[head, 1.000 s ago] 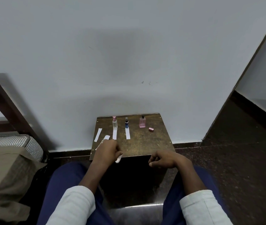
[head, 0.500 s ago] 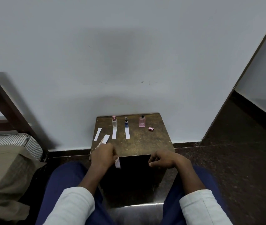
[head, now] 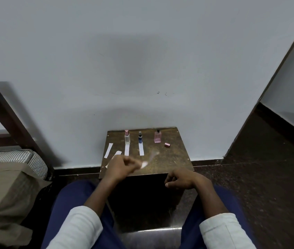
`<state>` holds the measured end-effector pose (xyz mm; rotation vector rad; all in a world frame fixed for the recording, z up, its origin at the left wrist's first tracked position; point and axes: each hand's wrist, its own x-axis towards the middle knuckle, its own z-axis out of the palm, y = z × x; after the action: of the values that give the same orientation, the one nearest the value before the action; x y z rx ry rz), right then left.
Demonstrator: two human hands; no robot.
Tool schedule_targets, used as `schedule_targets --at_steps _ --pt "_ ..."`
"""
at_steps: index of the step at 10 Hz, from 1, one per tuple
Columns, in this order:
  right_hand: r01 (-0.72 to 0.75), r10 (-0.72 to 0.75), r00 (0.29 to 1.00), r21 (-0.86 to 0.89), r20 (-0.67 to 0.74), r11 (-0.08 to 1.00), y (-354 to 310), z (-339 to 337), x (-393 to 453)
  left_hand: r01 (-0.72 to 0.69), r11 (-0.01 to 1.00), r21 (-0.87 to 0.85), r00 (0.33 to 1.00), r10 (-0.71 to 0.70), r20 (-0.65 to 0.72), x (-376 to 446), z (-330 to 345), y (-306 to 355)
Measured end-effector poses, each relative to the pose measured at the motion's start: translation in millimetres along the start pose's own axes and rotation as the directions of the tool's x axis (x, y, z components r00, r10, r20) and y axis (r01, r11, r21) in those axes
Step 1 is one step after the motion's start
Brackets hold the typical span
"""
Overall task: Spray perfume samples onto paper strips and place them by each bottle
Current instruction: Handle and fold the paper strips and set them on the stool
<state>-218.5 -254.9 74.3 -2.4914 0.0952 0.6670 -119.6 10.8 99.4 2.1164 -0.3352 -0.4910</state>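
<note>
The paper strip (head: pixel 148 159) that is held is blurred; it sticks out from the fingers of the left hand (head: pixel 122 167), over the near part of the small wooden table (head: pixel 175 159). The left hand is closed around its lower end, above the table's near-left edge.

At the far side of the table stand three bottles in a row: a clear bottle with pink cap (head: pixel 127 137), a blue bottle (head: pixel 140 137) and a pink bottle (head: pixel 157 136) without its cap. The pink cap (head: pixel 167 145) lies on the table just right of the pink bottle.

One strip (head: pixel 127 150) lies in front of the clear bottle, another strip (head: pixel 141 150) in front of the blue one. Two spare strips (head: pixel 108 150) lie near the table's left edge.

The right hand (head: pixel 182 178) is loosely curled and holds nothing, at the table's near-right edge.
</note>
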Motion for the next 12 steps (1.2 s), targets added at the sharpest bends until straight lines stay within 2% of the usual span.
schedule_targets --at_steps 1,2,3,4,5,6,7,8,9,10,11,12 --pt "0.007 -0.007 1.000 -0.015 -0.002 1.000 -2 0 1 0.060 0.801 0.595 0.990 0.027 -0.136 0 9 -12" --pt "0.011 -0.011 1.000 -0.023 -0.008 1.000 -4 1 0 0.009 0.975 -0.224 0.995 0.013 0.095 4 7 0" --pt "0.009 -0.009 1.000 -0.021 -0.008 1.000 -1 0 0 0.108 0.454 -0.884 0.900 0.334 0.281 -4 -1 23" --pt "0.011 -0.010 1.000 -0.018 0.008 1.000 -1 -1 0 0.233 0.098 -0.967 0.760 0.603 0.244 -6 -7 24" --pt "0.008 -0.008 1.000 -0.024 0.005 1.000 -2 -2 -1 -0.043 0.868 -0.495 0.995 0.079 0.052 3 -3 6" --pt "-0.001 0.001 1.000 -0.035 0.005 0.999 -2 -1 -1 0.082 0.729 0.679 0.989 0.024 -0.144 9 12 -22" --pt "0.007 -0.006 1.000 -0.032 0.013 0.999 -3 0 -1 -0.061 0.974 0.218 0.998 0.061 0.006 12 11 -14" --pt "0.017 -0.016 1.000 -0.037 0.012 0.999 -3 -1 -1 0.041 0.708 -0.705 0.922 0.246 0.300 -4 7 17" --pt "0.008 -0.007 1.000 -0.031 0.019 1.000 -1 -1 0 0.132 0.384 -0.914 0.884 0.370 0.284 -11 0 22" --pt "0.004 -0.004 1.000 -0.031 0.013 1.000 -1 0 -1 0.025 0.859 -0.511 0.993 0.036 0.108 3 3 6" --pt "-0.001 0.001 1.000 -0.023 0.019 1.000 1 1 0 0.101 0.831 0.547 0.979 0.015 -0.204 17 11 -25" --pt "-0.006 0.006 1.000 -0.012 0.012 1.000 1 1 -1 0.035 0.831 0.556 0.966 0.115 -0.233 23 11 -32"
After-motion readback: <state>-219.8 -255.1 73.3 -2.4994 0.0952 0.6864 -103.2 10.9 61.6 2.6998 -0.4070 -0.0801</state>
